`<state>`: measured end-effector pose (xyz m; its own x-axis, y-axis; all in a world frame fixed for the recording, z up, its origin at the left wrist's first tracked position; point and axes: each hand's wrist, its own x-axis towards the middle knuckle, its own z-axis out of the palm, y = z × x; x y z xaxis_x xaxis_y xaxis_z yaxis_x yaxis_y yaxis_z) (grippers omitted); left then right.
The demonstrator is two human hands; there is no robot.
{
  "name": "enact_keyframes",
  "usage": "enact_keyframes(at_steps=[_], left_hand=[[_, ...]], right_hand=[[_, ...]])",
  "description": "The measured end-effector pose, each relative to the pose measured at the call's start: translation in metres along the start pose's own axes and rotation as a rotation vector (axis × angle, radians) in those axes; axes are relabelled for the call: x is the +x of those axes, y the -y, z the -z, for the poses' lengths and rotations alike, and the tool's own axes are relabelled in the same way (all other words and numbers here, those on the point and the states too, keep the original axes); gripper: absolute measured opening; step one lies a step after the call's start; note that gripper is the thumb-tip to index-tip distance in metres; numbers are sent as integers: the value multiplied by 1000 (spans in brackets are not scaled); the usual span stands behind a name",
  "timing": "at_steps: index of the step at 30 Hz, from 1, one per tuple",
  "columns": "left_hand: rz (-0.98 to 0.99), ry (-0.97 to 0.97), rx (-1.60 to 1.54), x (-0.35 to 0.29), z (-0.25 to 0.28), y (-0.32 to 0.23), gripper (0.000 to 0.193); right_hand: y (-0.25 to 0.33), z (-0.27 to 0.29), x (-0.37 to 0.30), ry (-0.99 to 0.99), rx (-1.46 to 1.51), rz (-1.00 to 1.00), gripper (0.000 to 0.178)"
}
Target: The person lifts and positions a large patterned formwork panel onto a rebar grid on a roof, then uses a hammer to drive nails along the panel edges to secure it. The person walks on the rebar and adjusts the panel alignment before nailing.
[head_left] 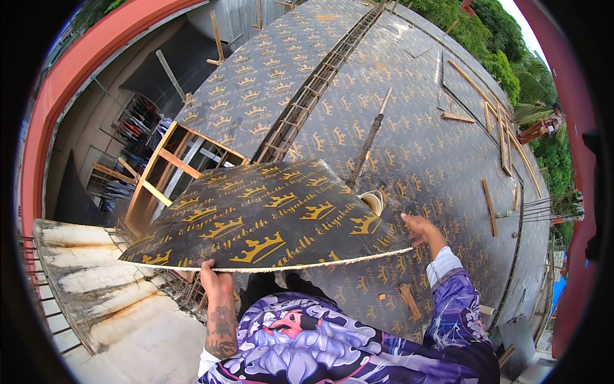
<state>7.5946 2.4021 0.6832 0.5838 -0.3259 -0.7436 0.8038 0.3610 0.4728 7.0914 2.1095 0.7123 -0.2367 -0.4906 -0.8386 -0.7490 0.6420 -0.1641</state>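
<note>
A cut sheet of black-faced plywood (256, 211), printed with gold crowns and lettering, is tilted up in front of me. Its near edge is pale and curved. My left hand (216, 281) grips that edge toward its left part, thumb on the face and the other fingers hidden beneath. At the right corner, my right hand (422, 230) holds the side of the sheet, fingers partly bent around it. Just past the sheet's right side sits a white round container (372, 202), partly covered by it.
Similar boards form the deck (409, 147). A long rebar cage (320, 83) crosses it, and a bar wrapped in dark material (368, 141) projects ahead. To the left are a framed wooden opening (153, 173) and a stained concrete ledge (109, 281). Loose lumber (489, 208) lies right; another person (543, 127) is far right.
</note>
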Motion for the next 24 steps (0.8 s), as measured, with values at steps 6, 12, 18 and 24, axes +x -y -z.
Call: enact_keyframes(at_steps=[6,12,18,24], left_hand=[[128,-86,-38,-12,63,-12,50],[192,-186,-13,11,127,-15,42],[253,-188,-86,28,142,7,40],[150,-147,-123,20,149,3,39]], right_hand=[[-55,-89,1,463,574,76,70],[-71,-124,1,419,646,225,56],[-73,-124,9,273,506,288,56],[-71,-134,-6,319,416,375,57]])
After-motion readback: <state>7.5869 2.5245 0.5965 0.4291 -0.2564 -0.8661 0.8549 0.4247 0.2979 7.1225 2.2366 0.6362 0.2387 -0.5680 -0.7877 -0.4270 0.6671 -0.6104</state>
